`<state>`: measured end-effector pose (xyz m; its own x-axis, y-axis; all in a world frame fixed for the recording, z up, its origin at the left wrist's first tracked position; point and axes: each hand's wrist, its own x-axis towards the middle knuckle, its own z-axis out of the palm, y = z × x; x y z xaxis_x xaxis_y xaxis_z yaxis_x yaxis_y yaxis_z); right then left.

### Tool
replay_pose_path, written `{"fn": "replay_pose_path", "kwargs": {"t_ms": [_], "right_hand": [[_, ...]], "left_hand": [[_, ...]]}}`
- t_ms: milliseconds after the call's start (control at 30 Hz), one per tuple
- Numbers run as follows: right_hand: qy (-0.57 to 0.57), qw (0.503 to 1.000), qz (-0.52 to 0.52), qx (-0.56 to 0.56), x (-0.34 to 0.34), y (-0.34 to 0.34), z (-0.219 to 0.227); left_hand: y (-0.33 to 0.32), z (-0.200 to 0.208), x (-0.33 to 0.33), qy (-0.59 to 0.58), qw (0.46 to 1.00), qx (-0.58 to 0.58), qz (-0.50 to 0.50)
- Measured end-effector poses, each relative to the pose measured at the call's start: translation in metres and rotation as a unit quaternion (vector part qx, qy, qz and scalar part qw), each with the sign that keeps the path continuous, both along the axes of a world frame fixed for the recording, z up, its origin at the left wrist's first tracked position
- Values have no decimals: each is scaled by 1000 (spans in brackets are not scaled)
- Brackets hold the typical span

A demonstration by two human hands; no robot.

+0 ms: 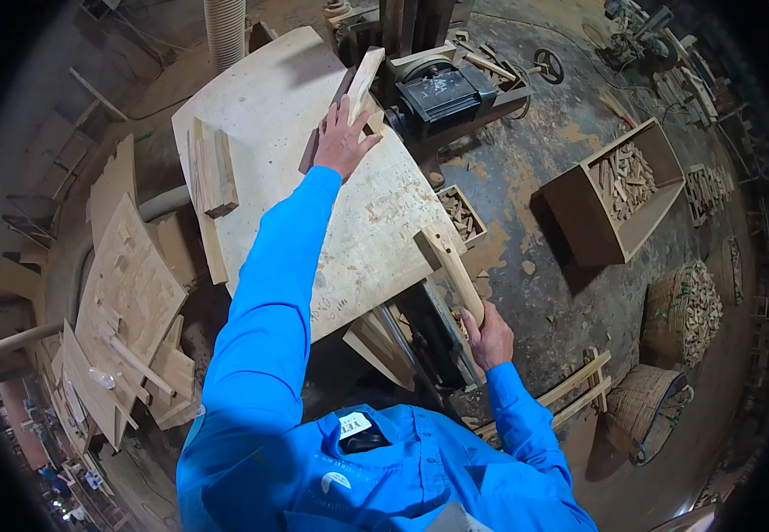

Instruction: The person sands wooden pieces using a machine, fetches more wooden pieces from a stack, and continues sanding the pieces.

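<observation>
My left hand (pixel 342 142) reaches far across the pale worktable (pixel 287 213), fingers spread over the near end of a light wooden piece (pixel 366 82). That piece lies beside a dark strip, close to the upright machine column. How firmly my left fingers press on it, I cannot tell. Low on the right, my right hand (pixel 491 337) is closed round the lower end of a wooden bar (pixel 457 275). Small dark holes show near the bar's upper end, which sits over the table's right edge. Several wooden strips (pixel 214 173) lie stacked on the table's left side.
A black motor (pixel 445 93) is mounted beyond the table's right edge. Wooden offcuts fill a small box (pixel 462 213) and a large box (pixel 615 204) on the floor. Woven baskets (pixel 668 310) stand farther right. Plywood sheets (pixel 132 275) lean at left, near a ribbed hose (pixel 225 35).
</observation>
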<state>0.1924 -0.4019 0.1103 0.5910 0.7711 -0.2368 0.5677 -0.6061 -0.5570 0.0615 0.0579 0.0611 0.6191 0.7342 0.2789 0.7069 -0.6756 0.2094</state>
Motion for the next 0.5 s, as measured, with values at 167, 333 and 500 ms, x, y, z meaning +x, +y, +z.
{"fn": "replay_pose_path", "kwargs": {"t_ms": [167, 333, 500], "right_hand": [[-12, 1000, 13, 3, 2, -7, -3], [-20, 1000, -2, -3, 1, -20, -5], [-16, 1000, -8, 12, 3, -46, -5]], "left_hand": [[0, -7, -1, -35, 999, 24, -18], [-14, -7, -2, -47, 998, 25, -34], [-43, -3, -2, -68, 997, 22, -40]]}}
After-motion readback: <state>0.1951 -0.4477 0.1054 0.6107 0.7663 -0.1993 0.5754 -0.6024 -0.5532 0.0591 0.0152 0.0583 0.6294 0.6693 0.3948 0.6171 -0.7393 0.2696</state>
